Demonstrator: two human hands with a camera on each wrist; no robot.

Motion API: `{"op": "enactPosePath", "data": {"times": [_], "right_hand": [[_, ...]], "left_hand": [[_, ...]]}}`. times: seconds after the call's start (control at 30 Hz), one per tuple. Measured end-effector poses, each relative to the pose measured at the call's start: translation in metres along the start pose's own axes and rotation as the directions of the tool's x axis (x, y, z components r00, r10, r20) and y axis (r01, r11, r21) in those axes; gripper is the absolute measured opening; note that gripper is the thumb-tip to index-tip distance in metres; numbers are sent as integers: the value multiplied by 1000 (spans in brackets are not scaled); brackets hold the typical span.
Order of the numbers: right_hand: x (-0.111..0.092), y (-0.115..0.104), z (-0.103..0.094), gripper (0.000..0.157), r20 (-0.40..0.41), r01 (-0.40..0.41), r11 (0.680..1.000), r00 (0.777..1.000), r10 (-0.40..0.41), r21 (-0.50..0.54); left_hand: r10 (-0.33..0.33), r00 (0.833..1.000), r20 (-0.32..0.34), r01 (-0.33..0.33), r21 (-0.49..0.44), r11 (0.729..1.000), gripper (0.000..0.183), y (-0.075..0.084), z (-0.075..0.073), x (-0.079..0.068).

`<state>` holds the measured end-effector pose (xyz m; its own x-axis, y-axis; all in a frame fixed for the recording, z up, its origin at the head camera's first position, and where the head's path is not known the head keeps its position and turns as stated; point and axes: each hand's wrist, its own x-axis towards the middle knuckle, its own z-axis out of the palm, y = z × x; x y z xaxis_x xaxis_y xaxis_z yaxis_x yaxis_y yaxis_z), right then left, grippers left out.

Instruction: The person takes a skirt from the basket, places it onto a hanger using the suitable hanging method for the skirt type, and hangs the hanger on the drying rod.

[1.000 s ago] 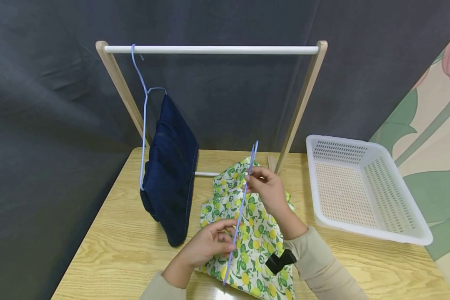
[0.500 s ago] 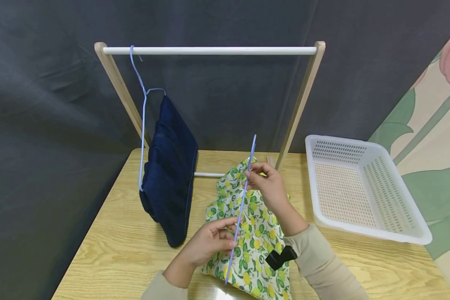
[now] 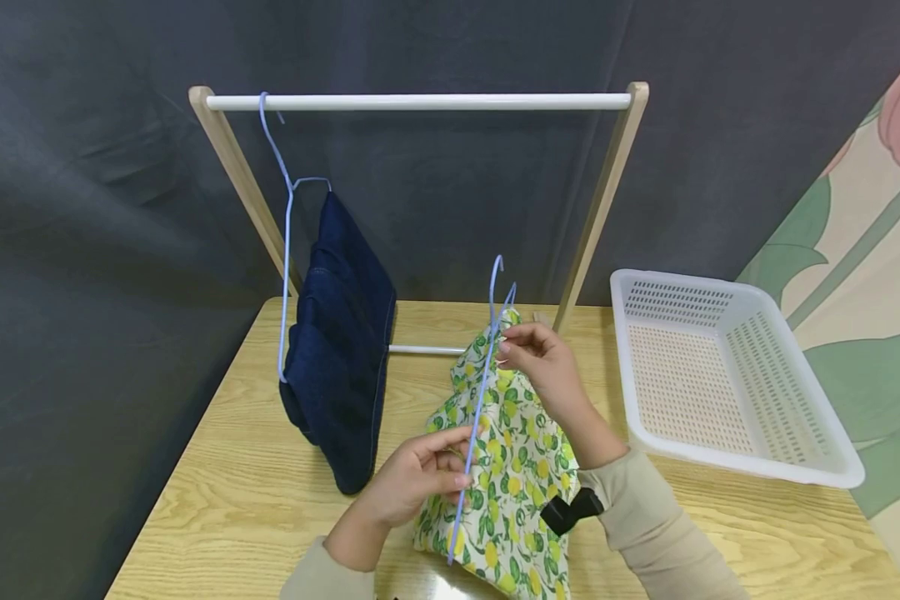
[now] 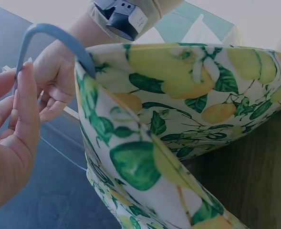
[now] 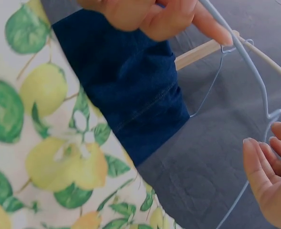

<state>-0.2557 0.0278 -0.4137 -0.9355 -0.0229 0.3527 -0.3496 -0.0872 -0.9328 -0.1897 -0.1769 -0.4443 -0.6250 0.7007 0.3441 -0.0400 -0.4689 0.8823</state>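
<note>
A light-blue wire hanger (image 3: 482, 408) stands above the table, its hook and one arm rising beyond my right hand. My left hand (image 3: 420, 475) pinches its near part between thumb and fingers. With bent fingers, my right hand (image 3: 543, 367) pinches the wire close to the neck, as the right wrist view shows. Under both hands hangs a lemon-print garment (image 3: 521, 492), white with yellow lemons and green leaves. One rounded hanger end (image 4: 59, 32) enters the garment's edge in the left wrist view. The garment's far side is hidden.
A wooden rack with a white bar (image 3: 420, 102) stands behind the hands. Dark-blue denim clothing (image 3: 345, 350) hangs at its left on another blue hanger (image 3: 285, 283). A white perforated basket (image 3: 626, 367) stands on the wooden table (image 3: 217, 500) at the right.
The hanger has turned, so its hook now shows apart from its far arm. The garment's left edge has shifted right and bunched in. My right hand has moved slightly right; the left stays nearly in place.
</note>
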Motion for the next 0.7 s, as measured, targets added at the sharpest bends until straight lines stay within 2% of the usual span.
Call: {"op": "enactPosePath", "data": {"times": [0.13,0.2,0.23,0.33,0.43,0.47,0.5,0.57,0.67,0.7], "right_hand": [[1,0,-6,30,-20,19,999,1000,-20,-29],[2,-1,-8,26,-45,-8,999,999,6,-43],[-2,-20,-1,26,-76,-39,996,997,33,-81],[2,-17,-3,21,-122,-74,994,991,64,-80],[7,-2,-14,22,-127,-56,997,991,50,-45],[14,24,-27,22,-109,-34,999,993,33,-4],[18,37,-36,21,-98,-6,1000,995,9,28],[21,43,-43,22,-111,-5,999,994,10,42],[24,38,-45,19,-169,6,999,986,-12,-34],[19,14,-35,19,-212,-10,996,977,-10,-91]], "left_hand": [[23,1000,5,-23,3,1000,58,3,-1,2],[30,1000,8,-30,-2,1000,57,4,-2,3],[32,999,6,-32,-1,999,57,5,-2,4],[38,999,0,-38,2,999,57,8,-3,4],[48,999,2,-48,6,999,57,12,-3,5],[52,999,3,-52,7,999,57,13,-3,6],[55,998,6,-55,9,998,57,14,-4,7],[70,997,11,-70,23,997,56,17,-4,9],[85,996,6,-86,47,995,56,20,-4,12],[88,996,3,-88,50,995,57,21,-4,13]]}}
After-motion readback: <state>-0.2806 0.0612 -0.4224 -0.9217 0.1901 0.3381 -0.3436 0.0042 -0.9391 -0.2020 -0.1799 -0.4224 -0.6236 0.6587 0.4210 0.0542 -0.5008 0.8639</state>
